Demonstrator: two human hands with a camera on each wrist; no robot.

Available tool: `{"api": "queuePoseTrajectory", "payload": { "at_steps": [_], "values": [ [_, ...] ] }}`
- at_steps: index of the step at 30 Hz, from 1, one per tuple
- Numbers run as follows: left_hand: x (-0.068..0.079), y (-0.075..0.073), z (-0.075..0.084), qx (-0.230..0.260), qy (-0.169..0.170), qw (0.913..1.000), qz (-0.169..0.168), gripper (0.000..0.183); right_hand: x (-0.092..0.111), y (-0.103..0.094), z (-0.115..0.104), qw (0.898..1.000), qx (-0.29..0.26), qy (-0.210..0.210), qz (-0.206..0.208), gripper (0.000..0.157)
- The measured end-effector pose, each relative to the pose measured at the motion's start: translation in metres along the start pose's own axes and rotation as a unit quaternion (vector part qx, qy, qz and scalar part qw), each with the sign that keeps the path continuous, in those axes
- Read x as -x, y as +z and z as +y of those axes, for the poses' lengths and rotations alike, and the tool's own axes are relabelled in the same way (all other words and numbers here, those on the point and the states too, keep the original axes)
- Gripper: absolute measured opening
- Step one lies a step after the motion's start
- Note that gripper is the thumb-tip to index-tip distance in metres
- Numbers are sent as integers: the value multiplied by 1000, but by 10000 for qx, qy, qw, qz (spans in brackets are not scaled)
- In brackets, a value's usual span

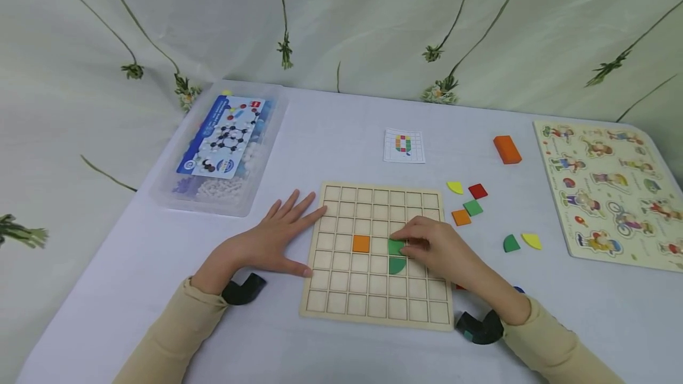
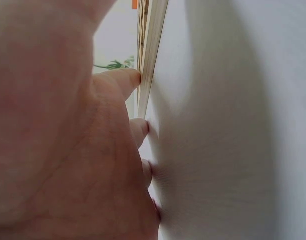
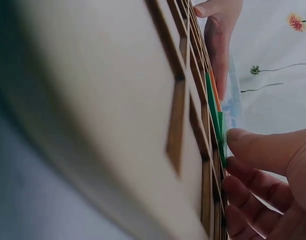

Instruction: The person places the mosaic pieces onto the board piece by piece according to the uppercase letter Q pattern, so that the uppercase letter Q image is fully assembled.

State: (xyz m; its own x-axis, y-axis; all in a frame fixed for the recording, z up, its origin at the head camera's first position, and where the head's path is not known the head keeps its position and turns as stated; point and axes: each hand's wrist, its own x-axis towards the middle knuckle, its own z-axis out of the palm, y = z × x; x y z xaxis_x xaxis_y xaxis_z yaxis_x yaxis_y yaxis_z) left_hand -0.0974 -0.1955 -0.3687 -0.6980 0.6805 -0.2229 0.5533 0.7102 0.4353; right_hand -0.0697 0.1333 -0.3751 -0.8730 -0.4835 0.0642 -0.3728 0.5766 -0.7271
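Observation:
A wooden grid board point(image 1: 376, 323) lies flat on the white table, with an orange square tile point(image 1: 361, 244) near its middle. Spread wide, my left hand point(image 1: 272, 242) rests at the board's left side, thumb and a fingertip on its edge. My right hand point(image 1: 434, 248) is over the board's right half, where thumb and fingers pinch a green tile point(image 1: 395, 247) at its cell; they partly cover it. Just below sits a green quarter-circle tile point(image 1: 396, 265). In the right wrist view the thumb point(image 3: 257, 150) meets the green tile's edge point(image 3: 221, 135).
Loose tiles, including a red square point(image 1: 478, 191) and a yellow quarter circle point(image 1: 531, 240), lie right of the board. Behind it is a pattern card point(image 1: 404, 146). An orange block point(image 1: 507, 150), a picture puzzle board point(image 1: 613, 194) and a clear plastic case point(image 1: 219, 150) stand farther out.

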Motion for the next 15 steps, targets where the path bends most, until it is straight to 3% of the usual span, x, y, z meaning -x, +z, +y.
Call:
{"api": "queuePoseTrajectory", "payload": {
  "at_steps": [9,15],
  "values": [
    [-1,2,-2,-23,12,10000,1,109,-1,3,2,9992,57,-307,-264,29],
    [-1,2,-2,-12,-19,10000,-11,109,0,2,0,9994,88,-176,-269,28]
  ]
}}
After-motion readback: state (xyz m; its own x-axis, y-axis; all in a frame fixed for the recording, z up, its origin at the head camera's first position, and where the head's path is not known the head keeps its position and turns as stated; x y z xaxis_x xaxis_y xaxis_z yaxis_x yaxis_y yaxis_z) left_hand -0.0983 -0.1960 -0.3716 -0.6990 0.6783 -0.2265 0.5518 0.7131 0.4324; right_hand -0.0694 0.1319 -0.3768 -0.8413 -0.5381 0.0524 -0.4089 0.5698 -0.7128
